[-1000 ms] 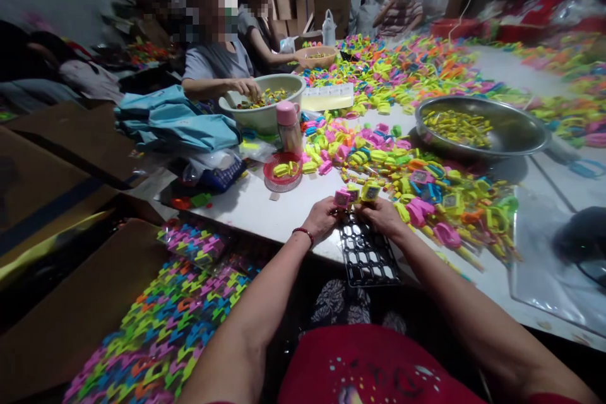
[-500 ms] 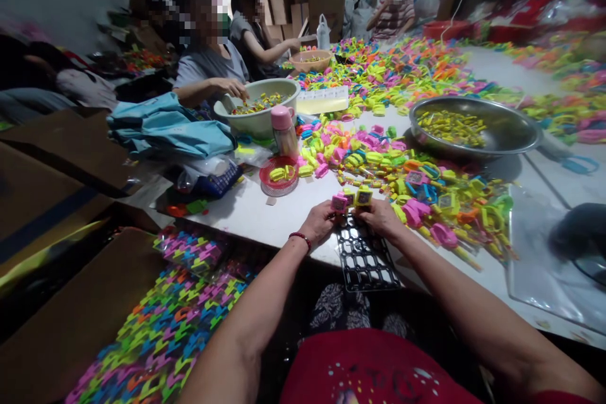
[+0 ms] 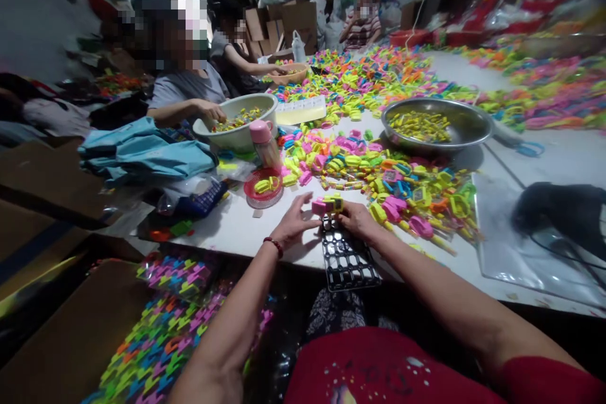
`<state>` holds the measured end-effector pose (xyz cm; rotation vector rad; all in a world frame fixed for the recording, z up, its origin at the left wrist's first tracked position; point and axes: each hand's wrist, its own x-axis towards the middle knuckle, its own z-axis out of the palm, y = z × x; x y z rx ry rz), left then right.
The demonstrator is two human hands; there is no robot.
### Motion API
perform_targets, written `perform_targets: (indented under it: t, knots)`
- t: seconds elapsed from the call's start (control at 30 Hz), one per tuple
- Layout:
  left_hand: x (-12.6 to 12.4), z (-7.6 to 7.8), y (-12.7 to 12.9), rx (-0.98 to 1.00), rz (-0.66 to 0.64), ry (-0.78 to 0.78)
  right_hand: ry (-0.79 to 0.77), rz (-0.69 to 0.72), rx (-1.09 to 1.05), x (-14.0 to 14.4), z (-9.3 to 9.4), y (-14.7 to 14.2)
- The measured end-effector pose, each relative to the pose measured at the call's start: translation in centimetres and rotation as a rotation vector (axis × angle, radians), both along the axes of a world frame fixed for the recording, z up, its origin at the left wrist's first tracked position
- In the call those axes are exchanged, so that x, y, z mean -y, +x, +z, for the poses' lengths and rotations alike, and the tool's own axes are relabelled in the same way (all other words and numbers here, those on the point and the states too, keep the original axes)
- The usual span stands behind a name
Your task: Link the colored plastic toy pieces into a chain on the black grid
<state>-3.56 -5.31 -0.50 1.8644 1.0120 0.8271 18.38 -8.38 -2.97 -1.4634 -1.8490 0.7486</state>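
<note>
Left hand: the left hand lies on the desk with fingers spread, its fingertips touching a pink toy piece
Right hand: the right hand is closed on a yellow toy piece, which sits just beside the pink one
Tray: a black grid tray rests at the near desk edge, right under both hands and the two pieces
Desk: a white desk, long and wide, strewn with bright plastic pieces in yellow, pink, orange and blue
Bowls: a metal bowl of yellow bits stands to the right; a pale basin and a small red dish to the left, a pink-capped bottle between them
Floor side: a cardboard box left of the lap holds linked coloured pieces
Room: a dim workshop; other people sit along the far left of the desk, stacked cartons behind them under a window
</note>
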Motion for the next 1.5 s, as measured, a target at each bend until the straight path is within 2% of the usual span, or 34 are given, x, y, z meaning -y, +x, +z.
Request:
perform_targets:
  t: [0.1, 0.2, 0.3, 0.43, 0.5, 0.57, 0.67, 0.77, 0.83, 0.9, 1.07, 1.13, 1.2, 1.33, 1.5]
  knots:
    - [-0.9, 3.3, 0.7, -0.16, -0.073, 0.291, 0.005, -0.041, 0.042, 0.0, 0.4, -0.6]
    - [-1.9, 4.9, 2.9, -0.227, -0.246, 0.446, -0.003, -0.086, 0.099, 0.3, 1.0, -0.4]
    - [-2.4, 4.6, 4.7, -0.214, -0.315, 0.436, 0.041, -0.127, 0.139, 2.3, 2.2, 2.3]
    - [-2.4, 3.5, 5.1, -0.135, -0.261, 0.345, 0.151, -0.301, 0.395, 7.8, 3.5, 9.6]
    - [-2.3, 3.2, 4.9, -0.118, -0.248, 0.321, 0.125, -0.393, 0.559, 10.8, 3.5, 13.1]
    - [-2.2, 3.0, 4.8, -0.107, -0.246, 0.306, 0.094, -0.4, 0.661, 13.4, 2.9, 15.3]
    - [-2.3, 2.6, 4.9, -0.069, -0.243, 0.282, 0.065, -0.328, 0.678, 16.0, 1.5, 16.0]
    - [-2.2, 2.3, 5.1, -0.03, -0.241, 0.262, 0.033, -0.283, 0.75, 17.0, 0.4, 14.9]
    - [-1.8, 2.3, 5.1, -0.025, -0.236, 0.246, 0.026, -0.271, 0.781, 16.8, 0.2, 13.8]
    - [-1.4, 2.5, 5.2, -0.027, -0.234, 0.234, 0.037, -0.254, 0.685, 15.9, 0.6, 12.6]
    - [-0.4, 3.3, 5.4, -0.087, -0.213, 0.316, -0.039, -0.265, 0.117, 11.0, 1.9, 8.1]
    - [-0.1, 3.6, 5.4, -0.101, -0.204, 0.327, -0.115, -0.242, -0.095, 8.3, 1.8, 6.2]
    - [0.0, 3.7, 5.4, -0.106, -0.205, 0.316, -0.161, -0.218, -0.202, 5.7, 1.2, 4.6]
    - [0.1, 3.5, 5.1, -0.134, -0.221, 0.337, -0.143, -0.234, -0.153, 1.9, -0.2, 2.9]
    - [-0.2, 3.0, 4.6, -0.112, -0.264, 0.401, -0.079, -0.199, -0.028, 0.6, -0.5, 2.6]
